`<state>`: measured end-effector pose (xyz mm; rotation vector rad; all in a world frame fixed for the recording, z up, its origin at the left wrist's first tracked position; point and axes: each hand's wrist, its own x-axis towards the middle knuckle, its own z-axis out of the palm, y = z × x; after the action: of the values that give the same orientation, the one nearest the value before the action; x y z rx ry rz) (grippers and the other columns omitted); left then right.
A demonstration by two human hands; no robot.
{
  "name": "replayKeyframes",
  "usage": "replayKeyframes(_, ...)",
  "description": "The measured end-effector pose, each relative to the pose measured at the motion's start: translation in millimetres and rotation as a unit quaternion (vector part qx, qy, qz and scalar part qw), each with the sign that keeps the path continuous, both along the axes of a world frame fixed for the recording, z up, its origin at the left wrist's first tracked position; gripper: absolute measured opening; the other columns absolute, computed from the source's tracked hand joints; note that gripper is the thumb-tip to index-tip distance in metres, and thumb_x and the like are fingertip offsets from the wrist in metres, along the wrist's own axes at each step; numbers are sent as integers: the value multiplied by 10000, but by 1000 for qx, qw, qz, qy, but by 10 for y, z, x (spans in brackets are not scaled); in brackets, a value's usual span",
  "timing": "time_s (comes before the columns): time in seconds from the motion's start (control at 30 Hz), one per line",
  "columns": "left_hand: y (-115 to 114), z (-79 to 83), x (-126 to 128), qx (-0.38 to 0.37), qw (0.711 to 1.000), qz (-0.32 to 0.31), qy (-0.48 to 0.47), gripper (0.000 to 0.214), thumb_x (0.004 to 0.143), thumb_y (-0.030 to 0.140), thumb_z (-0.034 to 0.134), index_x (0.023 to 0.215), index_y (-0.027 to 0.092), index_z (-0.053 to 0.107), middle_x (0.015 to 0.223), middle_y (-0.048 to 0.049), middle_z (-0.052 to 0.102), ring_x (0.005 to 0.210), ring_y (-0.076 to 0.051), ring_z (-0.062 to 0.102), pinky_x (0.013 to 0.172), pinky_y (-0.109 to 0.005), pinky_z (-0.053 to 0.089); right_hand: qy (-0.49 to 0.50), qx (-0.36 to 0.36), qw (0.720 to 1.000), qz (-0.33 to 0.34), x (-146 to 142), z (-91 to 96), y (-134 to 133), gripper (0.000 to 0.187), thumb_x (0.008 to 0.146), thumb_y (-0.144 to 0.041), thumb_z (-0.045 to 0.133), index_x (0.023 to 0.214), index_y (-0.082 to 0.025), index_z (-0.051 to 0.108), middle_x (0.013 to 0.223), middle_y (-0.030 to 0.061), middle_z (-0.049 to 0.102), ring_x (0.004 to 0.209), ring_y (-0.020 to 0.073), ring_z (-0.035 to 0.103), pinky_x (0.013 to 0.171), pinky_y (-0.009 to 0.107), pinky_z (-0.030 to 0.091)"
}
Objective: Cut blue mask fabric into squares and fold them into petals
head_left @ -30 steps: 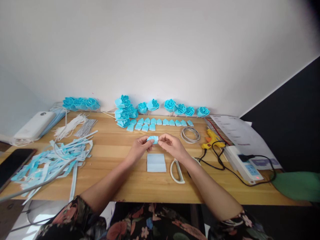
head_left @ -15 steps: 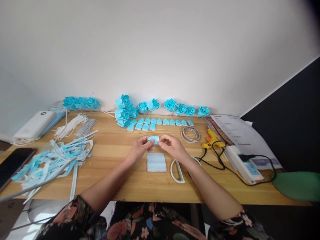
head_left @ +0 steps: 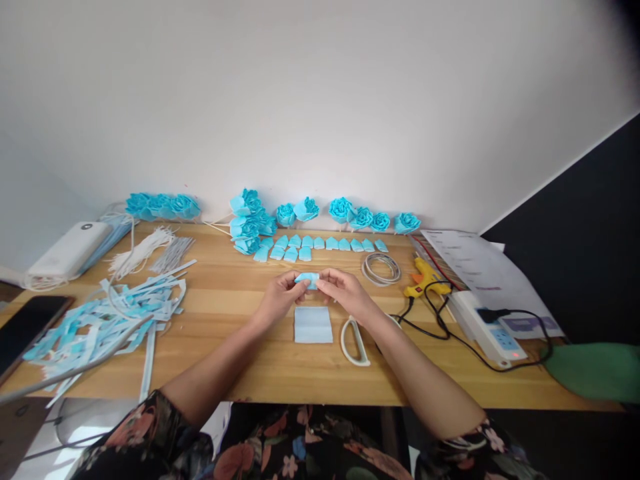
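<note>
A small folded piece of light blue fabric (head_left: 307, 277) is pinched between my two hands above the middle of the table. My left hand (head_left: 285, 293) grips its left end, thumb on top. On its right end, my right hand (head_left: 340, 288) closes thumb and fingers. Just below the hands lies a flat pale blue square of fabric (head_left: 313, 325). Scissors (head_left: 356, 343) rest under my right forearm, which hides part of them. Beyond my hands, several folded blue petals (head_left: 332, 244) lie in rows, and blue fabric flowers (head_left: 341, 210) stand along the wall.
At left are a heap of blue and white strips (head_left: 115, 320), a phone (head_left: 33, 327), white cords (head_left: 145, 247) and a power bank (head_left: 70, 250). At right are tape rolls (head_left: 381, 269), a yellow glue gun (head_left: 427, 278), a power strip (head_left: 487, 330) and a paper sheet (head_left: 465, 267).
The fingers of my right hand have shifted slightly on the folded piece, and its right end looks a little different. Everything else lies as before.
</note>
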<state>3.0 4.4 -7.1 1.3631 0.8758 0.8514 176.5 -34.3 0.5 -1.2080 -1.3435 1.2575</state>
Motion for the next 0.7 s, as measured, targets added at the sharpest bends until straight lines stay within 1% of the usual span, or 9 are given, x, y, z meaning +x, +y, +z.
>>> replayKeyframes(0.1, -9, -11, 10, 5, 1000, 1, 8, 309, 747, 452, 628, 709, 148, 587, 602, 8, 571, 519, -94, 481, 511, -222, 394, -19, 8, 1000, -5, -2, -21, 2, 248, 798, -434, 643, 794, -192, 587, 671, -34, 494, 612, 119, 487, 524, 224, 448)
replayKeyframes(0.2, -21, -2, 12, 4, 1000, 1, 17, 314, 750, 459, 627, 706, 150, 587, 604, 8, 570, 525, -97, 485, 515, -222, 393, -46, 23, 999, -9, 5, -26, 2, 229, 812, -402, 616, 748, -189, 561, 634, -45, 460, 570, 106, 454, 526, 223, 430)
replayKeyframes(0.37, -21, 45, -5, -1, 1000, 1, 5, 356, 783, 502, 590, 708, 155, 580, 563, 16, 551, 540, -108, 504, 561, -233, 422, -93, 51, 994, -20, 16, -18, 3, 188, 826, -346, 586, 734, -187, 543, 626, -47, 457, 567, 100, 450, 541, 219, 383)
replayKeyframes(0.57, -3, 22, -17, 1, 1000, 21, -2, 332, 759, 478, 627, 690, 161, 560, 542, 25, 540, 522, -99, 482, 556, -227, 409, -127, 63, 990, -19, 8, 6, -11, 190, 826, -331, 570, 709, -187, 527, 618, -45, 458, 558, 99, 437, 535, 217, 347)
replayKeyframes(0.7, -1, 23, -15, -10, 1000, 3, 5, 338, 763, 492, 609, 709, 161, 565, 551, 19, 550, 525, -106, 492, 555, -235, 416, -137, 65, 988, -27, 18, 14, -10, 184, 816, -323, 573, 702, -185, 527, 607, -44, 464, 549, 97, 415, 523, 215, 326)
